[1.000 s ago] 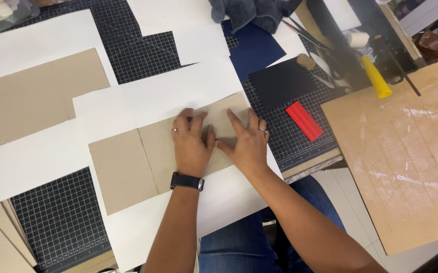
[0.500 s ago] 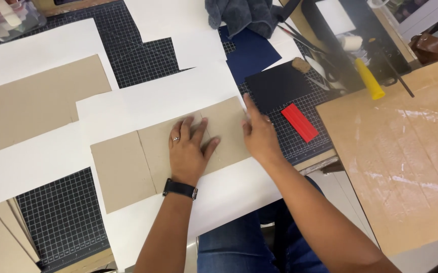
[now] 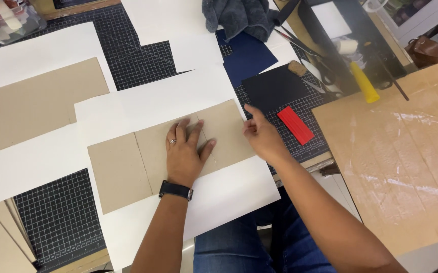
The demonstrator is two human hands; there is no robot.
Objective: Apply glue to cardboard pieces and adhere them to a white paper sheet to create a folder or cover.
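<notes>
The cardboard (image 3: 143, 162) lies on a white sheet (image 3: 219, 197) on the black cutting mat (image 3: 57, 217) in front of me. My left hand (image 3: 184, 151) presses flat on it, fingers spread. My right hand (image 3: 260, 136) hovers at the cardboard's right edge, fingers loosely curled, holding nothing. Just beyond it lie a red block (image 3: 295, 125), a black sheet (image 3: 274, 88) and a yellow tool (image 3: 364, 82).

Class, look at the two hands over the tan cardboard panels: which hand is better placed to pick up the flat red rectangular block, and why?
The right hand. It hovers free at the tan cardboard panels' right edge, close to the flat red rectangular block; the left hand lies flat on the cardboard, farther away.
</notes>
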